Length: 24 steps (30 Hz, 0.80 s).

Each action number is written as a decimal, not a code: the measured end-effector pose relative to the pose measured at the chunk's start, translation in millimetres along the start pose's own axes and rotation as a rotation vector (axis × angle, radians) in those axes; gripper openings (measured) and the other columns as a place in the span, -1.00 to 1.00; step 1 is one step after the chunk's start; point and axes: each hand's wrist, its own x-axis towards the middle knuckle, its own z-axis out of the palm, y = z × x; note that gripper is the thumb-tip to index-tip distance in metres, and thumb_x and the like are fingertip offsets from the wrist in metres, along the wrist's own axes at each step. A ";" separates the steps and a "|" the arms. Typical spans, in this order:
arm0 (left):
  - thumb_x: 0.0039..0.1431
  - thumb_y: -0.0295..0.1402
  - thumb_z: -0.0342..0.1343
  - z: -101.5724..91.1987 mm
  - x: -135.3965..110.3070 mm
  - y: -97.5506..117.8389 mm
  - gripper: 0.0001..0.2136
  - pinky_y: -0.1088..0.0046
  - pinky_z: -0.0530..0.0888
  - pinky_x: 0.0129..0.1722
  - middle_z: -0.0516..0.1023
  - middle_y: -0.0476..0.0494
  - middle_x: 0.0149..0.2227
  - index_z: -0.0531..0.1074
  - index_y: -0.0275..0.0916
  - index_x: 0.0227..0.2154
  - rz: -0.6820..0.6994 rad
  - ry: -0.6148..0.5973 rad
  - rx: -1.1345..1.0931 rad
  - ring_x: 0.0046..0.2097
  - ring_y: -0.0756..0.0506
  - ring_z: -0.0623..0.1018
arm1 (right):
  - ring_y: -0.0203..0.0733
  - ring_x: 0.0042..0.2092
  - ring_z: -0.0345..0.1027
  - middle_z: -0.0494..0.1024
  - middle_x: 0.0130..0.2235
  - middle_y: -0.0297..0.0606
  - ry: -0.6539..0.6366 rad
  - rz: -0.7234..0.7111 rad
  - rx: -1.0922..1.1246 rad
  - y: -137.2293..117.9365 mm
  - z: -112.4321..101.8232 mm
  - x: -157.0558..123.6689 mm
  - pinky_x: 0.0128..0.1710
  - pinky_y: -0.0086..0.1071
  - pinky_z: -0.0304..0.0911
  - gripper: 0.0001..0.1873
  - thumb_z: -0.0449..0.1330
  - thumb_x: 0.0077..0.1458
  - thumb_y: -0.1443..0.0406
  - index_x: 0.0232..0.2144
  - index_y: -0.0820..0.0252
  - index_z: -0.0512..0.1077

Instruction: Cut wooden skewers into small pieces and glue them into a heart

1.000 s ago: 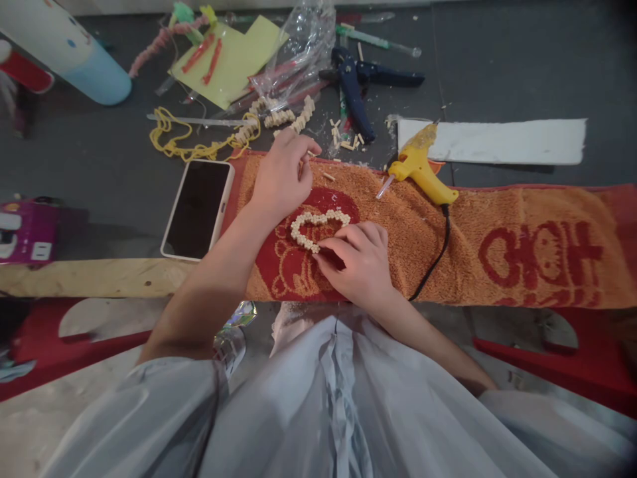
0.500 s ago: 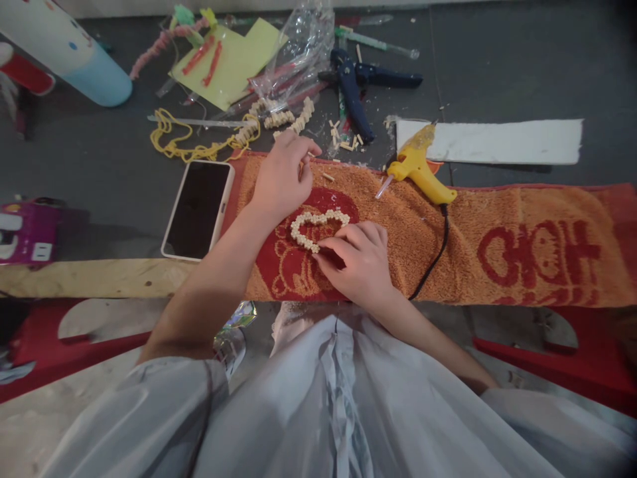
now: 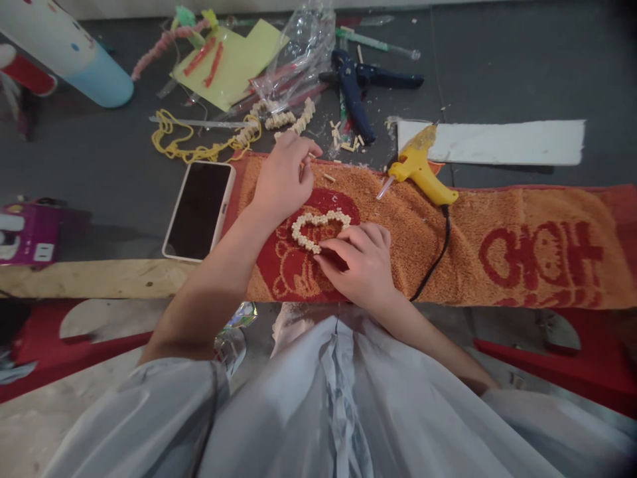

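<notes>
A heart shape made of small cream pieces [image 3: 318, 221] lies on an orange and red towel [image 3: 478, 229]. My right hand [image 3: 361, 262] rests on the towel with curled fingers, its fingertips pressed on the heart's lower right side. My left hand [image 3: 283, 176] lies just above the heart at the towel's far edge, fingers pinched together near small cut wooden bits [image 3: 328, 177]; what it holds is too small to name.
A yellow glue gun [image 3: 421, 169] with a black cord lies on the towel to the right. Beyond are dark blue cutters [image 3: 355, 86], a white strip [image 3: 492, 141], clear plastic wrap [image 3: 298, 53], yellow paper [image 3: 231, 60] and yellow cord [image 3: 189, 143]. A phone [image 3: 199, 209] lies left.
</notes>
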 end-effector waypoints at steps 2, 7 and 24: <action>0.13 -0.49 -0.04 -0.4 -0.1 0.3 -0.74 0.24 0.48 -0.21 0.47 -0.14 -0.20 0.40 -0.02 -0.18 -0.005 -0.011 0.004 -0.13 -0.15 0.47 | -0.13 -0.22 0.28 0.49 -0.37 -0.28 -0.001 0.014 0.011 -1.2 -1.5 -0.1 -0.15 -0.18 0.13 -0.88 0.21 0.13 0.21 -0.33 0.08 0.53; 0.15 -0.48 -0.03 -0.5 -0.6 -0.4 -0.75 0.27 0.48 -0.23 0.46 -0.14 -0.18 0.39 -0.02 -0.17 -0.018 -0.016 0.015 -0.14 -0.14 0.47 | -0.11 -0.22 0.34 0.52 -0.34 -0.25 -0.023 0.086 0.123 -1.3 -14.0 4.2 -0.15 -0.17 0.20 -0.82 0.22 0.11 0.16 -0.30 0.12 0.53; 0.15 -0.50 -0.03 1.2 -2.7 -2.3 -0.76 0.31 0.47 -0.23 0.45 -0.15 -0.13 0.39 -0.05 -0.19 -0.023 -0.028 -0.009 -0.14 -0.12 0.49 | -0.04 -0.20 0.41 0.59 -0.30 -0.18 -0.032 0.262 -0.086 62.4 -60.8 25.4 -0.09 -0.13 0.30 -0.79 0.07 0.19 0.28 -0.29 0.12 0.52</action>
